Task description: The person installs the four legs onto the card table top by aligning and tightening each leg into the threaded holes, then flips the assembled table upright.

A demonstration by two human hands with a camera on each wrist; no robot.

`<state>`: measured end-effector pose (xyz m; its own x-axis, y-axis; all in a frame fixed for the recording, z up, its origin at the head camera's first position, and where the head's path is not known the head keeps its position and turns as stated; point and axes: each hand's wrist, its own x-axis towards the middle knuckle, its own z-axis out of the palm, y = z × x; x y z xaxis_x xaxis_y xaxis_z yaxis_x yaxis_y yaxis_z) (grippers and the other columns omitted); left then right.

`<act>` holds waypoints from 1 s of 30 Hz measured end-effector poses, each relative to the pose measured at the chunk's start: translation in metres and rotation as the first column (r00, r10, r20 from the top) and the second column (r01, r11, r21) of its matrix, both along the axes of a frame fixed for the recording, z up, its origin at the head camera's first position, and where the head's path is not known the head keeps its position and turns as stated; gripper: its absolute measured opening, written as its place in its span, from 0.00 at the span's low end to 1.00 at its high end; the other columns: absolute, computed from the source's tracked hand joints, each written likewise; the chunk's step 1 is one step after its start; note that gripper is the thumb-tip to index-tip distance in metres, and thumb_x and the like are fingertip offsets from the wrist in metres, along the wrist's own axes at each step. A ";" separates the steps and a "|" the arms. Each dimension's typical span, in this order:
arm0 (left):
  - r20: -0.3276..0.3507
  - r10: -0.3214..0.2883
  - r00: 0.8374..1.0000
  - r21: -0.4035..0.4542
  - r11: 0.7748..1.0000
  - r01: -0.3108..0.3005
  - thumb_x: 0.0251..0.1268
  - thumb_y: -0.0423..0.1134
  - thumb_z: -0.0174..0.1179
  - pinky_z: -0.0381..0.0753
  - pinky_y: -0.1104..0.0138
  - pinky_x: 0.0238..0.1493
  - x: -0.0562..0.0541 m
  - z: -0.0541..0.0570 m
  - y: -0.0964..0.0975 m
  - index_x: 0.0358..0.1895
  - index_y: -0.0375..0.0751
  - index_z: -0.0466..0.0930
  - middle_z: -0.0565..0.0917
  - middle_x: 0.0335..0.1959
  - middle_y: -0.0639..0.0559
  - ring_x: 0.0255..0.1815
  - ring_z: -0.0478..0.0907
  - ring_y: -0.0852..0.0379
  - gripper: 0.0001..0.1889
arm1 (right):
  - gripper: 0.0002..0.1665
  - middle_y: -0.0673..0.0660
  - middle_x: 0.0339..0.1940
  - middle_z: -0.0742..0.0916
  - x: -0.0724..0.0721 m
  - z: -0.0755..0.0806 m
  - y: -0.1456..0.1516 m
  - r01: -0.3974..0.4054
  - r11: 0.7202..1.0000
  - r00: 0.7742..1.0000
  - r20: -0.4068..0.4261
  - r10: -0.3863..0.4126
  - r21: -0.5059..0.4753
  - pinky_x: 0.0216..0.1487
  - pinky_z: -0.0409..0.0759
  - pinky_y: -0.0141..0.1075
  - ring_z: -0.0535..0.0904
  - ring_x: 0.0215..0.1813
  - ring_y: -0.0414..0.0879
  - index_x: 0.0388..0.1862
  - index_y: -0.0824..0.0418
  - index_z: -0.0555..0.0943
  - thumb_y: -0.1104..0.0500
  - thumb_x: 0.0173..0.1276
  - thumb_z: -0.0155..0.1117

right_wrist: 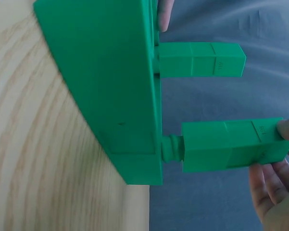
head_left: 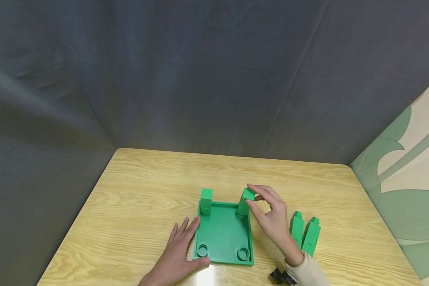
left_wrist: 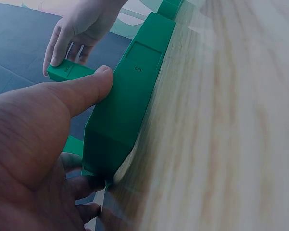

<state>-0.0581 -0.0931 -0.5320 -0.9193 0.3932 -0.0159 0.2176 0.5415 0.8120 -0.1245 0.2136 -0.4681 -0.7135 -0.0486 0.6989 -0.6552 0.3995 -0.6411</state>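
A shallow green square tray (head_left: 223,234) lies on the table with a raised rim and round sockets in its corners. My left hand (head_left: 176,254) rests at its front left corner, thumb against the front wall and fingers extended along the left side. Over the back right socket, my right hand (head_left: 271,218) pinches the upper end of a green square post (right_wrist: 231,144) between thumb and fingers. This post's ridged round neck shows between its body and the tray in the right wrist view. Another green post (head_left: 206,200) stands upright in the back left corner.
Two loose green posts (head_left: 297,229) lie side by side on the wooden table (head_left: 139,190), right of the tray and beside my right forearm. Small black pieces (head_left: 282,277) are near the right sleeve. A dark cloth (head_left: 200,79) hangs behind the table.
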 end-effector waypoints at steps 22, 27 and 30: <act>0.019 0.010 1.000 -0.018 1.000 -0.009 0.63 0.69 0.76 0.18 0.77 0.83 0.001 0.000 -0.001 0.92 0.50 0.53 0.61 0.91 0.53 0.93 0.46 0.41 0.61 | 0.31 0.55 0.53 0.90 0.002 0.006 0.013 -0.031 0.980 0.997 0.081 0.016 0.196 0.38 0.93 0.45 0.87 0.41 0.45 0.66 0.60 0.90 0.76 0.65 0.79; 0.021 0.009 1.000 -0.015 1.000 -0.009 0.64 0.68 0.76 0.18 0.78 0.83 0.001 0.000 -0.001 0.92 0.50 0.54 0.61 0.91 0.52 0.93 0.46 0.41 0.60 | 0.30 0.54 0.55 0.89 0.003 0.009 0.018 -0.044 0.966 0.992 0.125 0.012 0.256 0.41 0.93 0.46 0.87 0.45 0.44 0.71 0.58 0.87 0.73 0.71 0.76; 0.019 0.007 1.000 -0.019 1.000 -0.007 0.64 0.68 0.76 0.18 0.77 0.83 0.001 -0.001 0.000 0.93 0.51 0.53 0.61 0.91 0.52 0.93 0.46 0.41 0.61 | 0.29 0.54 0.57 0.89 0.003 0.008 0.019 -0.047 0.960 0.991 0.135 0.010 0.276 0.43 0.91 0.41 0.87 0.46 0.42 0.73 0.59 0.86 0.73 0.75 0.71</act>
<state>-0.0569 -0.0934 -0.5331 -0.9216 0.3860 -0.0406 0.1982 0.5580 0.8058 -0.1211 0.2331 -0.4596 -0.7935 -0.2494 0.5552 -0.5866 0.5567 -0.5883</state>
